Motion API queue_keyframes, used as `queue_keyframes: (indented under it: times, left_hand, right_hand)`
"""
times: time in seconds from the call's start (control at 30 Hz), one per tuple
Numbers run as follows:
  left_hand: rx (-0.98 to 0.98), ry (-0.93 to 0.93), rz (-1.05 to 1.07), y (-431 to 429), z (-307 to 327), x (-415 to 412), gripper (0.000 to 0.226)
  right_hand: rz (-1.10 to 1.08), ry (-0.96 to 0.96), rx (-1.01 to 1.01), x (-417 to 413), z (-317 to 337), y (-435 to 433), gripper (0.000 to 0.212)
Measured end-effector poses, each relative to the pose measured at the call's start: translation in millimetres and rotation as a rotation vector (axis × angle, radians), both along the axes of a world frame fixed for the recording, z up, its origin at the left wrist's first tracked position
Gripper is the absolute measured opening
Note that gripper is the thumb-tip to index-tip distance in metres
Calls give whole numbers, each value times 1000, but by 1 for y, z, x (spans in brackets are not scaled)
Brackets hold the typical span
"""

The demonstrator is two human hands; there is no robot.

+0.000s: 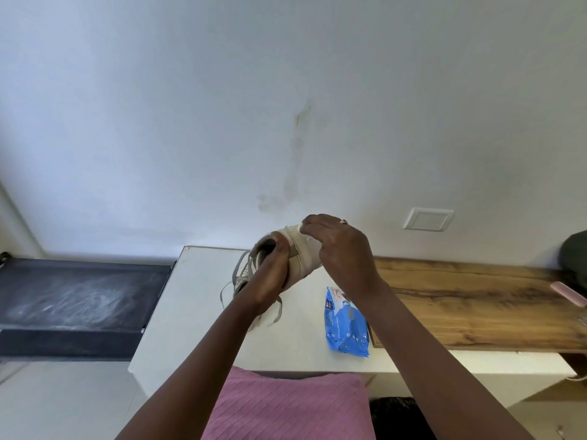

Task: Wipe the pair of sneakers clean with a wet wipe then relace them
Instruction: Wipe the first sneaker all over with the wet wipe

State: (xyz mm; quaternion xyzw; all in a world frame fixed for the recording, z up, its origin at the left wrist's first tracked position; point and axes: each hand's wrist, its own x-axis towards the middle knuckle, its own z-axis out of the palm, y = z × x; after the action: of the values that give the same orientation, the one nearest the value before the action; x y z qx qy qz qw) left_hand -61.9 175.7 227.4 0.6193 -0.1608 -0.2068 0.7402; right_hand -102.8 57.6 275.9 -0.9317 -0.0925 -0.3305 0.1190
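The white table (178, 312) lies beneath both my hands. My left hand (270, 274) grips the sneaker (301, 263), held up off it. The blue wipes pack (346, 325) lies under my right wrist. My right hand (341, 252) holds the wet wipe (310, 244) against the sneaker.

1. Sneaker (300, 260): cream-white, grey laces.
2. Wipes pack (346, 325): blue with white print.
3. Table (190, 312): white.
4. Board (470, 300): brown wood grain.
5. Garment (286, 408): pink, ribbed.
6. Wall (222, 106): white, dark smudges.
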Motion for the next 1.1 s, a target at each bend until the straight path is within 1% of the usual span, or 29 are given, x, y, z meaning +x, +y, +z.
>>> queue_keyframes:
  times: [0.07, 0.1, 0.2, 0.23, 0.3, 0.4, 0.47, 0.63, 0.77, 0.93, 1.0, 1.1]
  left_hand:
    - [-44, 7, -7, -1, 5, -3, 53]
    - [-56, 9, -18, -1, 8, -5, 52]
    - [-12, -21, -20, -3, 7, -6, 36]
    - [31, -44, -23, -3, 7, -7, 31]
    - [114, -103, -12, -2, 6, -11, 15]
    - [146, -129, 24, 1, 4, -12, 14]
    - [136, -125, 33, 3, 5, -10, 13]
    - [77, -77, 81, 4, 7, -6, 16]
    - [70, -32, 112, 4, 7, -4, 13]
    - [49, 15, 105, 6, 10, -1, 15]
    - [67, 9, 84, 6, 10, -3, 14]
    - [149, -51, 46, 5, 6, -7, 14]
  right_hand:
    - [-95, -29, 23, 0, 4, 5, 40]
    - [-155, 17, 20, 3, 9, 7, 39]
    - [-313, 332, -72, 17, 24, 8, 36]
    - [-313, 417, -62, 23, 29, 6, 36]
    - [-256, 513, -31, 35, 33, 0, 35]
    - [-169, 601, 1, 44, 33, -7, 36]
    - [-127, 613, 16, 42, 33, -10, 37]
    - [-117, 500, 15, 30, 28, -16, 36]
    - [-105, 469, -4, 19, 24, -24, 37]
    - [-72, 425, 50, 10, 28, -22, 34]
    - [-67, 433, 3, 16, 28, -19, 34]
    - [-86, 523, -65, 34, 26, -15, 33]
